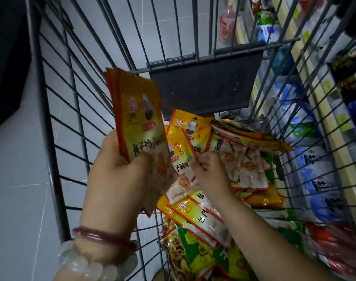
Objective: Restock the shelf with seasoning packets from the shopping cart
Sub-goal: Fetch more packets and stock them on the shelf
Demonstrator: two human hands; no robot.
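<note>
A single head-worn camera looks steeply down and forward into a wire shopping cart (51, 138), close enough that the cart fills most of the frame. Both forearms enter from 6 o'clock. Floor tiles (14, 179) show toward 9 o'clock, store shelves (325, 110) toward 2 o'clock. Wide-angle bending curves the cart's bars.

Beyond your cart's wire you see a pink plastic bottle (226, 25) standing on pale grey floor tiles (14, 179).

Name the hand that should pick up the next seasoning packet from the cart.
Right. The right hand already pinches a packet on the pile in the cart; the left hand is full, gripping a stack of packets.
</note>
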